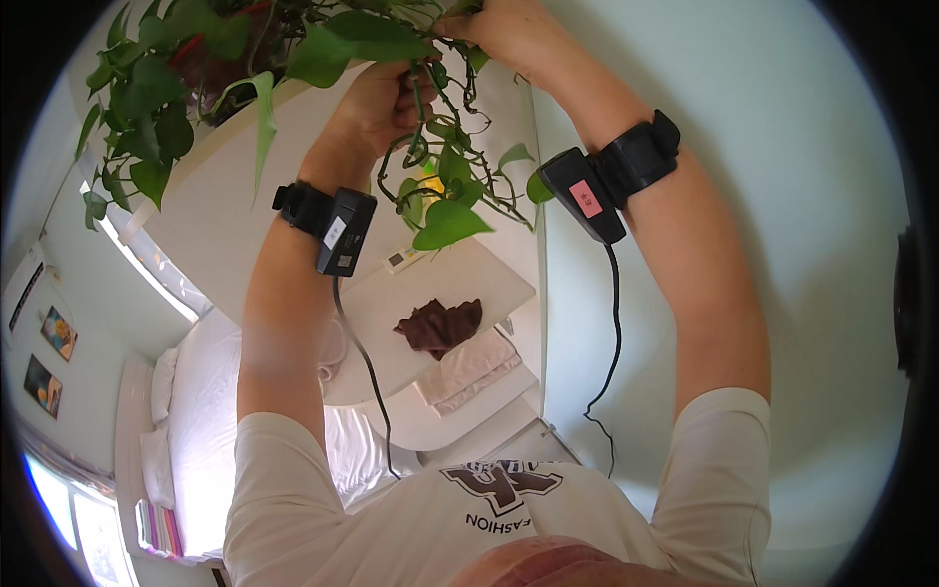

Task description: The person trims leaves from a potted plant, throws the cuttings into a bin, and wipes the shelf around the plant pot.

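Observation:
A trailing pothos plant (150, 95) with heart-shaped green leaves hangs at the top, its reddish pot (220, 66) partly hidden by foliage. My left hand (400, 103) is raised beneath a large leaf, with fingers curled around tangled pothos vines (455, 132) that dangle below it. Higher up and to the right, my right hand (488, 29) is at the stems; the leaves and the picture's top edge hide part of its fingers, so its grip is unclear. A black strapped device with a cable sits on each forearm.
The pot rests by a pale raised surface's edge (253, 121). Below are a shelf (367, 367) with a crumpled dark brown cloth (440, 328), a remote control (405, 258) and folded pink towels (469, 370). A wall (807, 293) stands right; a bed (209, 425) lies left.

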A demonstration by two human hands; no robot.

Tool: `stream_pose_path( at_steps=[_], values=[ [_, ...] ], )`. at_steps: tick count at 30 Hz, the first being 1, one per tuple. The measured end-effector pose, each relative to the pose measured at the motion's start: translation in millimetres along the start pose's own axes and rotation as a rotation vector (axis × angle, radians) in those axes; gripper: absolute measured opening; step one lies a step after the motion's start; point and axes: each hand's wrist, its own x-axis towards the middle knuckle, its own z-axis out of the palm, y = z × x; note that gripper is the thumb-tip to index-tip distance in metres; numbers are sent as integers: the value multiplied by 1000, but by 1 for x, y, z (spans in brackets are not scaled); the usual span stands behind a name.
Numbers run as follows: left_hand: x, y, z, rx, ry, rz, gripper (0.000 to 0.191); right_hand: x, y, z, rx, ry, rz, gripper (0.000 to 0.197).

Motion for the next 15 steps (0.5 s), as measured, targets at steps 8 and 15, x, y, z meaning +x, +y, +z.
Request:
stream_pose_path(
  at_steps=[8,15],
  values=[
    [-18,2,19,141,152,63,23,-13,-27,2,160,-49,138,46],
    [-15,3,32,244,199,72,24,27,5,32,66,86,-18,30]
  ],
)
